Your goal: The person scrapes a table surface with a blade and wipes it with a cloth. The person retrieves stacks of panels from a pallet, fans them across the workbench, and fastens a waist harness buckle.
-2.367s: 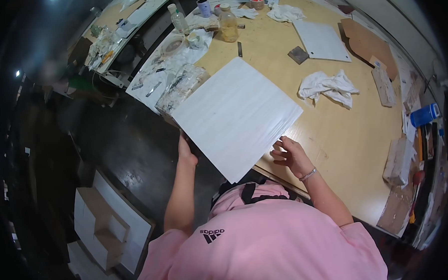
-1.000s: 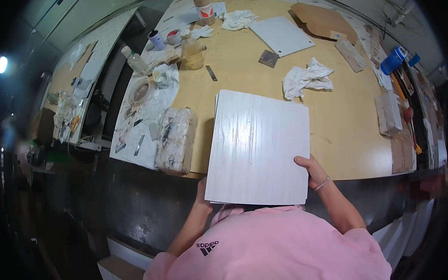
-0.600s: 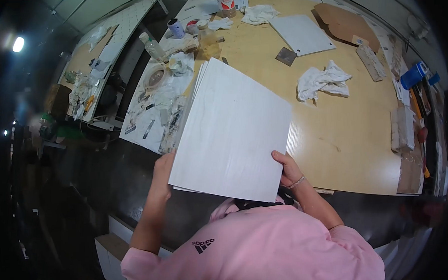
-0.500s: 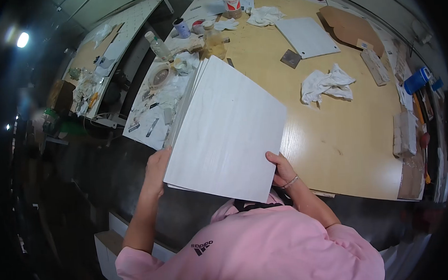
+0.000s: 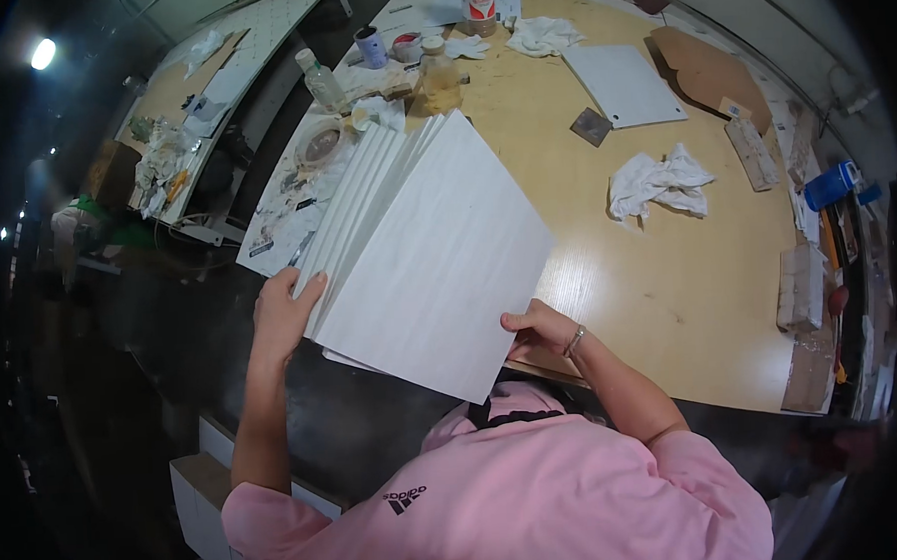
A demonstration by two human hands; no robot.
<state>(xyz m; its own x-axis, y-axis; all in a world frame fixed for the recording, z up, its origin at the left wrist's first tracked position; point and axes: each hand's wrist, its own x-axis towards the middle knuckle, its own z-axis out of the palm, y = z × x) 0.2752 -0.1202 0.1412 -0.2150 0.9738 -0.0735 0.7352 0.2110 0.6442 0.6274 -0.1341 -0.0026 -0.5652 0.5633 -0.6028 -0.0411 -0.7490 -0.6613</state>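
A stack of several white wood-grain boards is held in front of me, tilted, over the near left part of the table. My left hand grips the stack's left edge, its thumb on the near side of the boards. Along that edge the boards are fanned apart in steps. At the lower right edge my right hand is closed on the boards, thumb on the top face and fingers hidden underneath. A crumpled white cloth lies on the table to the right of the stack.
On the wooden table lie a white panel, a dark square plate and a brown cardboard piece. Bottles, including a clear one and a yellowish jar, stand at the back left. Wrapped blocks line the right edge.
The stack has shifted left and its boards are spread further apart along the left edge. My left hand has moved left and up, its thumb now showing. My right hand has moved left with the boards.
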